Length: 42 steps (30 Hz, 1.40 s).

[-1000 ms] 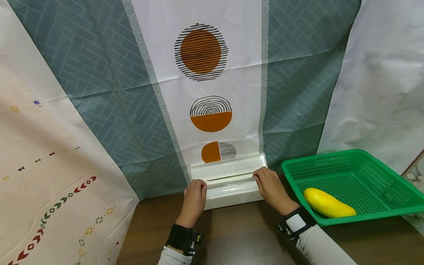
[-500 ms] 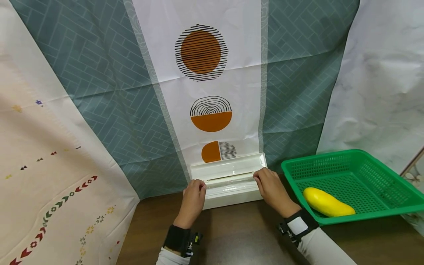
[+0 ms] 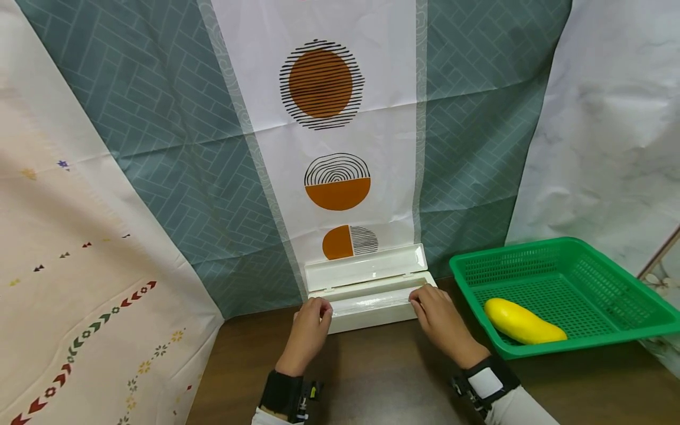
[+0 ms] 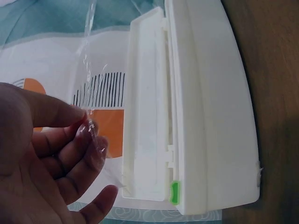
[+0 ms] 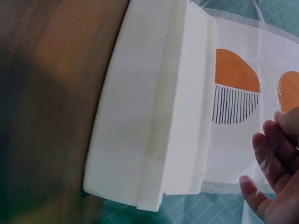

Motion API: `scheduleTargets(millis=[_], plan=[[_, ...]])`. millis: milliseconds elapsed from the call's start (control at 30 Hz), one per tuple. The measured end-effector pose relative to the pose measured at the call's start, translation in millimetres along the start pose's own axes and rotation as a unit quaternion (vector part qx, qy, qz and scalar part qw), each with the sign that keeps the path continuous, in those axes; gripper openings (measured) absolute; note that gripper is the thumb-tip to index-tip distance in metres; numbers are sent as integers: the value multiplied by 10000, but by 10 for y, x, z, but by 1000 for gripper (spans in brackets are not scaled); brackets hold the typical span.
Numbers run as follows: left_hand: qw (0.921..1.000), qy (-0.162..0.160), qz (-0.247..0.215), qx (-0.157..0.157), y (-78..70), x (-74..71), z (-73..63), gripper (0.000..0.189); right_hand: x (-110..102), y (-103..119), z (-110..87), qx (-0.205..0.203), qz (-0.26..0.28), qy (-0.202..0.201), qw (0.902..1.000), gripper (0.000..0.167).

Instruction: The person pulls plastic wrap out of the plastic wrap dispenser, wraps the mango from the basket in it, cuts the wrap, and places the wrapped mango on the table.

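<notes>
A white cling film dispenser box (image 3: 366,319) lies on the table with its lid (image 3: 366,267) tipped back against the wall cloth. Between my hands, over the front of the box, stretches clear cling film (image 3: 372,300). My left hand (image 3: 308,330) pinches one side of the film between thumb and fingers. On the opposite side, my right hand (image 3: 441,321) pinches it likewise. Wrinkled film (image 4: 88,65) runs up from the thumb in the left wrist view. A green tab (image 4: 174,192) shows at the box's end there.
A green plastic basket (image 3: 531,255) stands to the right, with a yellow, elongated fruit-like item (image 3: 523,321) inside. Patterned cloth (image 3: 212,195) hangs directly behind the box. The brown wooden table (image 3: 382,378) extends in front.
My right hand has come slightly toward me, and the left a little lower. The white strip that showed between the hands is out of sight, and the box's opening shows wider.
</notes>
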<state>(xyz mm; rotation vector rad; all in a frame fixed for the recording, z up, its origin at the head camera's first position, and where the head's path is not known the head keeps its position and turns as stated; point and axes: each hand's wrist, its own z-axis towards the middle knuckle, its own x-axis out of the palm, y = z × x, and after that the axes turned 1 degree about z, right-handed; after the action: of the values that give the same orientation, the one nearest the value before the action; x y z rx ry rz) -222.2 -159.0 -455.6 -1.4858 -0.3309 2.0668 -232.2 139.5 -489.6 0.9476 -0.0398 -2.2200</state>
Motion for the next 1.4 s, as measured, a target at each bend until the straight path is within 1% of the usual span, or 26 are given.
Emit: scheduleTargets(millis=[167,300,400,500,600,633,700,833,900,1033,1133,1200,1233,1267,1300,1333,1367,1400], plan=[[9997,247,20,12,19,22,-58,8,5,1,-132,75,-34,50,10000,15],[9996,295,6,47,34,53,-111,10,24,-5,-230,64,-51,114,9999,16],[9997,203,78,102,68,104,-163,10,49,-7,-302,82,-9,182,9998,17],[9997,-4,161,167,106,169,-215,10,78,-6,-365,141,26,216,9997,16],[9993,-211,175,258,128,228,-266,8,104,0,-410,228,68,135,9996,16],[9993,-258,143,245,131,243,-285,7,112,3,-423,262,71,103,9996,16],[9994,-306,25,126,136,269,-328,6,127,15,-447,321,107,42,9994,18],[9983,-306,-328,-382,147,310,-394,3,151,30,-467,346,189,-52,9992,19],[9965,-315,-537,-567,147,325,-406,2,155,31,-466,358,215,-104,9991,19],[9931,-402,-859,-692,163,358,-395,7,154,22,-456,410,244,-159,9987,18],[9900,-402,-1095,-796,201,375,-391,16,151,11,-453,399,273,-202,9986,18],[9856,-396,-1333,-958,240,372,-392,26,141,6,-453,398,306,-256,9984,18],[9820,-452,-1480,-1080,265,369,-389,30,136,4,-452,393,324,-281,9983,18],[9767,-531,-1674,-1237,288,362,-389,33,131,2,-450,385,328,-307,9982,18],[9691,-616,-1926,-1413,311,354,-389,35,126,-1,-448,381,338,-323,9982,18],[9595,-698,-2200,-1617,332,347,-390,36,122,-2,-445,377,339,-322,9982,18],[9483,-808,-2487,-1797,354,345,-388,37,118,-3,-440,369,349,-317,9982,18],[9356,-904,-2777,-1985,372,345,-388,38,115,-3,-435,360,343,-306,9983,18]])
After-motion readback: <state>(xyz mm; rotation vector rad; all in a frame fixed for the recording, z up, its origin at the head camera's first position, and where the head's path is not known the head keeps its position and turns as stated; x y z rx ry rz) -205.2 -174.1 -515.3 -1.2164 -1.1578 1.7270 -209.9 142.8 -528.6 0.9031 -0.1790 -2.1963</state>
